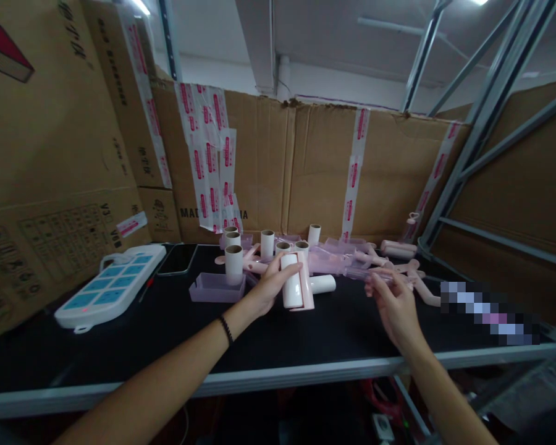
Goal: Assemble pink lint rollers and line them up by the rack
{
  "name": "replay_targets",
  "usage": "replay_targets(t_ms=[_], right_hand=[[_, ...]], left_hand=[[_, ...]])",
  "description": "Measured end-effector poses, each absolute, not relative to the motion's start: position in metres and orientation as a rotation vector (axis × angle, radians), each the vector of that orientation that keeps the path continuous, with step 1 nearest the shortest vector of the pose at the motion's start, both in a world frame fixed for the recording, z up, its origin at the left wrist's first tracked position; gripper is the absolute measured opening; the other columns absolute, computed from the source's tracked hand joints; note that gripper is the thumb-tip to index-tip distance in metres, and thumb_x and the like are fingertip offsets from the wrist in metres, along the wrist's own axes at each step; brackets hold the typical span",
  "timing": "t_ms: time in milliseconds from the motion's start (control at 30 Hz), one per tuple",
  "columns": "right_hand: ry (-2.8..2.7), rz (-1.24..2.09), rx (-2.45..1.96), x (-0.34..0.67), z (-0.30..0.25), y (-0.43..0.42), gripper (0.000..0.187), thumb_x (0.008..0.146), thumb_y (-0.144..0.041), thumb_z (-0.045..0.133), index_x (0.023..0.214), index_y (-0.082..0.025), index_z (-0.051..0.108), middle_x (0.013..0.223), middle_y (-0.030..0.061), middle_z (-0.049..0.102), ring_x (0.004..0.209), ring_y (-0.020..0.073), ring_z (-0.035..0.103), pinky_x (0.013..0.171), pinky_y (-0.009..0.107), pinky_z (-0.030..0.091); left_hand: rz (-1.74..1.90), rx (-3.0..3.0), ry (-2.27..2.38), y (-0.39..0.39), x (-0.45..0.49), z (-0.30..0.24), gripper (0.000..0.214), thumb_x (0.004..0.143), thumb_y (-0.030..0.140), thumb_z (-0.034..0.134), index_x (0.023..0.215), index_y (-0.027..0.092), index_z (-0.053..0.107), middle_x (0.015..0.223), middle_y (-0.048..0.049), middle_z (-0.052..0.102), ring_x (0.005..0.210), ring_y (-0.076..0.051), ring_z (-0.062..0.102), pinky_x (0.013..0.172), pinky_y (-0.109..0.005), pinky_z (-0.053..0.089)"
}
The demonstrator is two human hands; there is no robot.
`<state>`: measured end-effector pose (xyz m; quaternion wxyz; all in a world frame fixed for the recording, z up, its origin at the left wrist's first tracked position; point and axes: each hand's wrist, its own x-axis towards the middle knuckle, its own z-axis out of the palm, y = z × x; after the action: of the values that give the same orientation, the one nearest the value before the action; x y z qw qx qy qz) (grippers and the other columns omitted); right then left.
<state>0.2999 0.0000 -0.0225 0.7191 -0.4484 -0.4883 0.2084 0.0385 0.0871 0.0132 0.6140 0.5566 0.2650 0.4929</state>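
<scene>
My left hand point(269, 284) grips a white lint roller with a pink frame point(295, 285), held upright just above the black table point(176, 321). My right hand point(391, 298) holds a clear plastic cover point(368, 272) by its near end, to the right of the roller. Behind both hands stand several white paper rolls point(267, 243) on end, and one roll point(323, 283) lies flat beside the held roller. Pink roller handles point(417, 278) and clear purple covers point(327, 256) lie in a heap at the back right.
A clear purple tray point(215, 289) with one upright roll sits left of my left hand. A white and blue power strip point(111, 285) and a dark phone point(176, 259) lie at the left. Taped cardboard boxes point(306, 173) wall the back and left; a metal shelf frame point(472, 142) rises at right.
</scene>
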Motion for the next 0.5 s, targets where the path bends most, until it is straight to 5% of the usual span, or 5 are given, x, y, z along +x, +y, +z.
replay_targets(t_ms=[500], right_hand=[[-1.203, 0.665, -0.932, 0.254, -0.021, -0.020, 0.027, 0.091, -0.040, 0.071, 0.108, -0.021, 0.063, 0.085, 0.0026, 0.071, 0.071, 0.0143, 0.063, 0.064, 0.026, 0.050]], left_hand=[[1.014, 1.223, 0.536, 0.076, 0.037, 0.020, 0.057, 0.074, 0.034, 0.083, 0.123, 0.021, 0.056, 0.092, -0.0037, 0.071, 0.075, -0.017, 0.068, 0.075, -0.030, 0.054]])
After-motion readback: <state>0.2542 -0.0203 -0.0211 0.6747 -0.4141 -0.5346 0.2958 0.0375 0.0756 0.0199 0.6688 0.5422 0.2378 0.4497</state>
